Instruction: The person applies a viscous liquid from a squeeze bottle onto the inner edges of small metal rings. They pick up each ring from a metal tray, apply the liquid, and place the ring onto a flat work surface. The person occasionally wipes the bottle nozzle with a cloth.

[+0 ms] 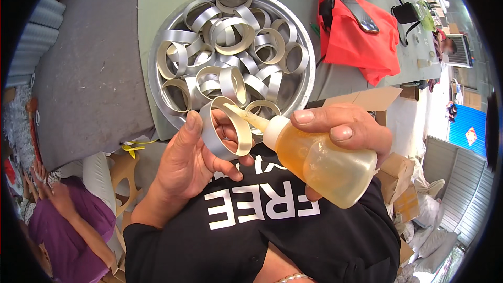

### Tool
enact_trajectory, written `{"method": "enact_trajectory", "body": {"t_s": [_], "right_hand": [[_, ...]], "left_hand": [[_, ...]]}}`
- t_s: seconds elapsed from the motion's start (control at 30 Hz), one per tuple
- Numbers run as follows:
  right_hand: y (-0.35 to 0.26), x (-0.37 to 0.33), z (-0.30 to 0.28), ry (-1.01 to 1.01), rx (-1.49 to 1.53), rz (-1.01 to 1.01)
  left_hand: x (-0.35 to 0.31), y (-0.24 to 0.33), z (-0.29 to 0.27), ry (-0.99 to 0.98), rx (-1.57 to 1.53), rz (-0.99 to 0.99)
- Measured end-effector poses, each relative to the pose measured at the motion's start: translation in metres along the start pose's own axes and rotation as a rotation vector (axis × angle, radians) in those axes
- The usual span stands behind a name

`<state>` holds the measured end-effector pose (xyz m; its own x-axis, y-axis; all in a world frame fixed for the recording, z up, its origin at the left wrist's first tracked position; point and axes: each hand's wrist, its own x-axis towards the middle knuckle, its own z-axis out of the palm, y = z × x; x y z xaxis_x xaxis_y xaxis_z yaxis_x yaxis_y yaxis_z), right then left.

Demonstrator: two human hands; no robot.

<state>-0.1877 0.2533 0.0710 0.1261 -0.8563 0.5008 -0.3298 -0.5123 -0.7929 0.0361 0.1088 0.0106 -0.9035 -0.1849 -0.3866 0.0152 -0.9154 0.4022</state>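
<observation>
Gripping translucent plastic squeeze bottle (335,170) in right hand's (364,132) curled fingers, pinching smooth silver-grey ring (208,133) in left hand's (183,165) half-open fingers, by round metal basin's (309,81) near rim.

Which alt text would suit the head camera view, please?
A person's left hand holds a silver ring while the right hand holds a tilted amber squeeze bottle, its nozzle near the ring's rim. Beyond them, a round metal tray holds many similar rings.
</observation>
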Motion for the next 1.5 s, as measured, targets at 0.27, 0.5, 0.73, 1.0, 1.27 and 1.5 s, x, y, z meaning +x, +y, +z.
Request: {"method": "enact_trajectory", "body": {"t_s": [0.27,0.5,0.73,1.0,1.27,1.5], "right_hand": [[0.000,-0.006,0.006,0.044,-0.057,0.001],[-0.010,-0.006,0.005,0.051,0.017,0.119],[-0.014,-0.007,0.036,0.462,0.044,0.243],[-0.006,-0.016,0.030,0.517,0.198,0.199],[0.006,-0.013,0.026,0.640,0.217,0.207],[0.009,-0.008,0.014,0.603,0.201,0.496]], "left_hand": [[-0.001,0.003,0.011,0.016,0.161,0.057],[-0.004,0.005,0.015,0.049,0.243,0.119],[-0.005,0.000,0.011,0.067,0.341,0.266],[-0.003,0.001,0.014,-0.030,0.721,0.570],[-0.001,0.000,0.015,-0.002,1.023,0.853],[0.005,0.004,0.016,-0.099,1.230,1.090]]}}
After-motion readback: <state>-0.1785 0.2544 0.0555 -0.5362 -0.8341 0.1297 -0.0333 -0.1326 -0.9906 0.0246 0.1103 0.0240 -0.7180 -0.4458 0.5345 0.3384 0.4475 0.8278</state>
